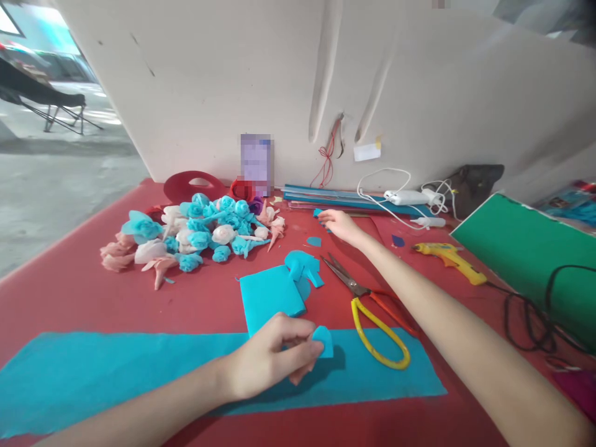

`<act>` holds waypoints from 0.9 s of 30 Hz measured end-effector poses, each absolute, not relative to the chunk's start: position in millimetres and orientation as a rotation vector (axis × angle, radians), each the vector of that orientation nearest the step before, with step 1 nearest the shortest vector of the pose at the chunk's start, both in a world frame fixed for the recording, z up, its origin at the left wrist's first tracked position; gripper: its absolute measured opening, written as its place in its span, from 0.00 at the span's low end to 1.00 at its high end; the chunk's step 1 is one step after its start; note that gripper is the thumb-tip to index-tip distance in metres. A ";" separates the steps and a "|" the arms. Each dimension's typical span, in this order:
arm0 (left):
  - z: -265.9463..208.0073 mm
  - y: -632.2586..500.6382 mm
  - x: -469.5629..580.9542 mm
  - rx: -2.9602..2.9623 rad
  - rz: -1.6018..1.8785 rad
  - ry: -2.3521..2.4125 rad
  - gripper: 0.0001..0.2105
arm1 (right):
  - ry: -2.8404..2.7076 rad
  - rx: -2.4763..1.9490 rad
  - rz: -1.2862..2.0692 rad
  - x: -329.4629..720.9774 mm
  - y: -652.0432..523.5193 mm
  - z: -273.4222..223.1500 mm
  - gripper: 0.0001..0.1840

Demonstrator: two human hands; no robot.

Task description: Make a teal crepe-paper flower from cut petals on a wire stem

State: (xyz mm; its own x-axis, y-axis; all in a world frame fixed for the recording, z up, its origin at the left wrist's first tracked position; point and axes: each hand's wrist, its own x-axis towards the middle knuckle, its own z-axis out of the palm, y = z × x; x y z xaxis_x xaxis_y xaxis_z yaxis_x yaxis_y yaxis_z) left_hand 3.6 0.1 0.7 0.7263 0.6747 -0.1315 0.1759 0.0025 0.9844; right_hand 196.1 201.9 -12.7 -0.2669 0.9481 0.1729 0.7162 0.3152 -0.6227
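Observation:
My left hand (279, 351) pinches a small blue crepe-paper petal (325, 343) with a rounded top, above a long blue crepe-paper strip (139, 360). Stretched out to the back of the table, my right hand (342, 225) has its fingers closed on a blue paper scrap (317, 212), partly hidden by the fingers. Between the hands lie scissors (354, 287) with one yellow and one red handle, blades parted. A folded blue paper square (270, 295) and rounded blue cut pieces (302, 266) rest beyond my left hand. One loose blue petal (314, 241) lies nearer my right hand.
Blue, white and pink paper flowers (200, 233) are heaped at the left of the red table (195, 310). On the right are a yellow glue gun (451, 261) with a black cord, a green board (535, 248) and a white power strip (405, 197). A pale wall stands behind.

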 end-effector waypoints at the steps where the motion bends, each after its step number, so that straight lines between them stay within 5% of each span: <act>1: 0.6 -0.1 3.6 1.550 0.452 0.719 0.18 | -2.051 -1.468 0.543 198.3 199.7 -8.9 0.14; 10: 1.2 -0.8 3.1 1.500 0.482 0.713 0.18 | -2.233 -1.641 0.446 250.0 84.5 11.4 0.11; 18: 0.2 -0.9 5.7 1.347 0.577 0.678 0.18 | -2.298 -1.839 0.503 278.7 1.2 -13.2 0.31; 27: 26.9 4.9 5.8 1.040 0.801 0.679 0.16 | -2.198 -1.935 0.594 265.5 4.6 -11.4 0.35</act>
State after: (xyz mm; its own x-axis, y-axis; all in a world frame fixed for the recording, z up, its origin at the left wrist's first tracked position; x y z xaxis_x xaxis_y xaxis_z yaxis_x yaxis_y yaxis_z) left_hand 5.8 4.9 26.9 0.5419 0.8329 -0.1120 -0.2461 0.2847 0.9265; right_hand 265.5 4.6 -11.4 -0.1546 0.9775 -0.1434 0.9166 0.0877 -0.3900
